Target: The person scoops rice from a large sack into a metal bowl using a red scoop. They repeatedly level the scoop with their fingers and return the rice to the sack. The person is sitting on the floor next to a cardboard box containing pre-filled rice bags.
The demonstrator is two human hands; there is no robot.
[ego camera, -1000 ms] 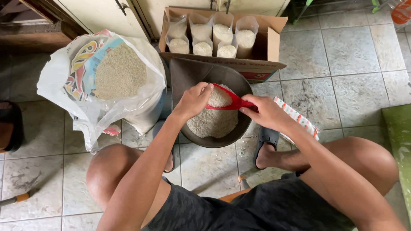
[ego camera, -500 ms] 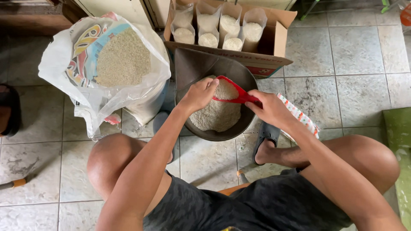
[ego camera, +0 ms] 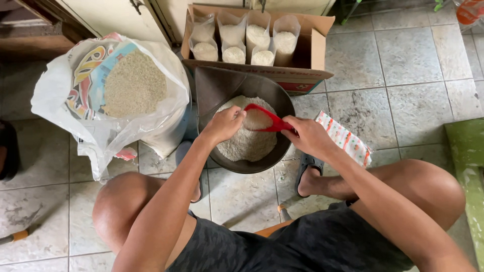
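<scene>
A dark metal pan on the tiled floor holds a heap of white rice. My right hand grips the handle of a red scoop filled with rice, held over the pan. My left hand has its fingers curled at the scoop's open end, touching the rice there. Whether it holds anything is hidden by the fingers.
A large open sack of rice stands at the left. A cardboard box behind the pan holds several filled clear bags. A patterned packet lies by my right foot. A green board is at the right edge.
The view has shifted slightly. My right hand has kept the red scoop over the pan, and my left hand has stayed at its open end over the rice.
</scene>
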